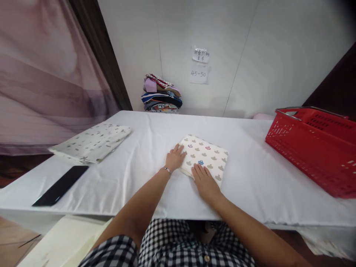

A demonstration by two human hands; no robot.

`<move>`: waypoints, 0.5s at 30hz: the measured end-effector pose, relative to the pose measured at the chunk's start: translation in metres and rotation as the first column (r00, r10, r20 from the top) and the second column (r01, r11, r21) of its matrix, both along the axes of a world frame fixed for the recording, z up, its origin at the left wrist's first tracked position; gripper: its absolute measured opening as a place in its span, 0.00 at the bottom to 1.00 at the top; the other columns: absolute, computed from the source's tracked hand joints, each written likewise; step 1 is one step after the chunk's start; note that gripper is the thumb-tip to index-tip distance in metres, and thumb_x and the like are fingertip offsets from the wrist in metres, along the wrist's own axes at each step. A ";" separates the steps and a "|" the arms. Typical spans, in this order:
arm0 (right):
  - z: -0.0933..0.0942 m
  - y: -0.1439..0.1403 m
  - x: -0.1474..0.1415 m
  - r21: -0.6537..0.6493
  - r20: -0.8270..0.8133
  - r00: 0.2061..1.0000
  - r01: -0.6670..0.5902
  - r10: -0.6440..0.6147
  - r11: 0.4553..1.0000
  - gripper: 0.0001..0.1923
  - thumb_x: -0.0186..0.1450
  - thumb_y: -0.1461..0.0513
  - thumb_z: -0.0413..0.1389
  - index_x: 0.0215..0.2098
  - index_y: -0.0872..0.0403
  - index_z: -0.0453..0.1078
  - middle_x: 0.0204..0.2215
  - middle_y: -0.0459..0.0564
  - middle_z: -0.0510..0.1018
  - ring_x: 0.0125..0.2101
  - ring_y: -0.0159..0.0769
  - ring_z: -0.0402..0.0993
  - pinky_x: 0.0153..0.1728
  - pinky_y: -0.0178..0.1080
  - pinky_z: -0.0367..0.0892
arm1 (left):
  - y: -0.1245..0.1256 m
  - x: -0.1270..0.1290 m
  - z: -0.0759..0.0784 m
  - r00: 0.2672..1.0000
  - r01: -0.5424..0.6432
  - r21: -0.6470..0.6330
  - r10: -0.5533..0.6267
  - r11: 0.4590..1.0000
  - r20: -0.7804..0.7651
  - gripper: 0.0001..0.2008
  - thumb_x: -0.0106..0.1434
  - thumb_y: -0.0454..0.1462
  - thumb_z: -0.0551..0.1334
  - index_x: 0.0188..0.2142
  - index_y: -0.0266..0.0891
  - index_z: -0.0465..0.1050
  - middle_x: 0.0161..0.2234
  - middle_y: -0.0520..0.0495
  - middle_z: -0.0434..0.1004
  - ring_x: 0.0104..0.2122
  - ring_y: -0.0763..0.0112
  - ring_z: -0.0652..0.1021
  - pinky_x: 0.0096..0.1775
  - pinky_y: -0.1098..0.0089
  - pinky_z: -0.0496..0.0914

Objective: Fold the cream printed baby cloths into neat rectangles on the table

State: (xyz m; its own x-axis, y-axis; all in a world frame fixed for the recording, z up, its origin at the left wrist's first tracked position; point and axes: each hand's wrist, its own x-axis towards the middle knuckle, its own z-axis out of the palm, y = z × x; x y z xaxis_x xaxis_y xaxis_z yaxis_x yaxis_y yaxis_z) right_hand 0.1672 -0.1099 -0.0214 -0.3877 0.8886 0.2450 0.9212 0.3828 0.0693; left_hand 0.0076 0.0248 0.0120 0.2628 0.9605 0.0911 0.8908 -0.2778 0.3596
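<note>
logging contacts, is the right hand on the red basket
No, the right hand rests on the folded printed cloth, apart from the red basket.

Left hand (175, 158) and right hand (206, 185) touch a folded cloth (205, 152) on the bench (244, 185); a basket (314, 152) stands right.

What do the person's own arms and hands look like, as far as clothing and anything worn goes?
Both the left hand and the right hand are ungloved, and both forearms are bare. A thin, silvery bracelet circles the left wrist. The left arm's sleeve is black-and-white checked; the right sleeve is out of view.
</note>
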 end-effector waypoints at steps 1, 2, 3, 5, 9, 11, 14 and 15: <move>0.002 0.000 0.002 -0.010 -0.007 1.000 -0.013 0.013 1.000 0.28 0.66 0.69 0.43 0.64 0.63 0.52 0.64 0.60 0.52 0.64 0.47 0.46 0.62 0.51 0.50 | -0.002 0.000 0.001 1.000 -0.009 0.006 0.009 1.000 -0.004 0.24 0.66 0.47 0.49 0.61 0.48 0.58 0.66 0.46 0.51 0.56 0.51 0.66 0.53 0.51 0.63; 0.004 -0.001 0.005 -0.023 -0.015 0.999 -0.035 0.035 0.999 0.28 0.65 0.70 0.43 0.64 0.62 0.53 0.64 0.60 0.52 0.65 0.46 0.46 0.62 0.51 0.50 | -0.005 -0.001 0.001 1.000 -0.015 0.011 0.015 1.000 -0.006 0.24 0.66 0.47 0.49 0.61 0.48 0.58 0.65 0.45 0.51 0.56 0.50 0.66 0.52 0.51 0.64; 0.005 -0.002 0.010 -0.035 -0.022 0.998 -0.064 0.063 0.997 0.28 0.65 0.71 0.43 0.64 0.61 0.53 0.64 0.59 0.53 0.64 0.45 0.47 0.62 0.50 0.51 | -0.011 -0.002 0.001 1.000 -0.022 0.018 0.022 1.000 -0.007 0.24 0.66 0.46 0.49 0.61 0.47 0.58 0.65 0.43 0.53 0.56 0.49 0.66 0.51 0.51 0.64; 0.007 -0.008 0.026 -0.049 -0.029 0.993 -0.114 0.112 0.992 0.28 0.65 0.72 0.41 0.63 0.59 0.55 0.63 0.56 0.56 0.64 0.43 0.49 0.62 0.50 0.52 | -0.026 -0.006 -0.002 1.000 -0.027 0.040 0.027 0.999 0.001 0.24 0.66 0.43 0.50 0.61 0.44 0.58 0.63 0.39 0.55 0.55 0.50 0.67 0.51 0.51 0.65; 0.002 -0.030 0.062 -0.009 -0.053 0.993 -0.104 0.104 0.995 0.30 0.63 0.75 0.39 0.62 0.55 0.58 0.62 0.52 0.60 0.63 0.39 0.51 0.61 0.50 0.54 | -0.064 -0.023 -0.009 0.999 -0.027 0.051 0.026 0.998 0.026 0.25 0.66 0.42 0.51 0.61 0.40 0.57 0.62 0.35 0.57 0.56 0.51 0.67 0.51 0.54 0.65; -0.002 -0.040 0.073 0.023 -0.070 0.994 -0.085 0.086 0.996 0.31 0.62 0.76 0.39 0.62 0.55 0.58 0.62 0.51 0.60 0.63 0.38 0.51 0.61 0.51 0.53 | -0.077 -0.031 -0.008 0.999 -0.032 0.018 0.032 0.999 0.016 0.24 0.67 0.42 0.50 0.60 0.39 0.58 0.61 0.35 0.58 0.56 0.51 0.67 0.51 0.56 0.66; -0.003 -0.049 0.073 0.042 -0.089 0.995 -0.047 0.051 0.998 0.29 0.63 0.74 0.40 0.61 0.56 0.59 0.62 0.52 0.59 0.64 0.39 0.50 0.62 0.51 0.52 | -0.082 -0.032 0.003 0.999 -0.031 0.083 0.033 0.996 -0.033 0.22 0.65 0.41 0.52 0.58 0.38 0.62 0.61 0.34 0.58 0.56 0.51 0.66 0.51 0.54 0.66; -0.001 -0.050 0.069 0.036 -0.097 0.995 -0.028 0.031 0.999 0.28 0.64 0.73 0.41 0.61 0.57 0.59 0.62 0.53 0.59 0.63 0.40 0.50 0.62 0.51 0.52 | -0.081 -0.029 0.007 0.999 -0.011 0.139 0.018 0.990 -0.051 0.22 0.64 0.40 0.54 0.58 0.38 0.62 0.62 0.33 0.57 0.57 0.50 0.65 0.52 0.52 0.65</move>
State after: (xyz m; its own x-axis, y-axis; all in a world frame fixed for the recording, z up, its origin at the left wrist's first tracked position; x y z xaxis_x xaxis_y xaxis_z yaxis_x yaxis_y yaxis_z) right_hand 0.2364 -0.1603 -0.0229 -0.3865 0.8676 0.3129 0.9126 0.4088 -0.0063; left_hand -0.0214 -0.0559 0.0193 0.2568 0.9433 0.2102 0.9115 -0.3087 0.2718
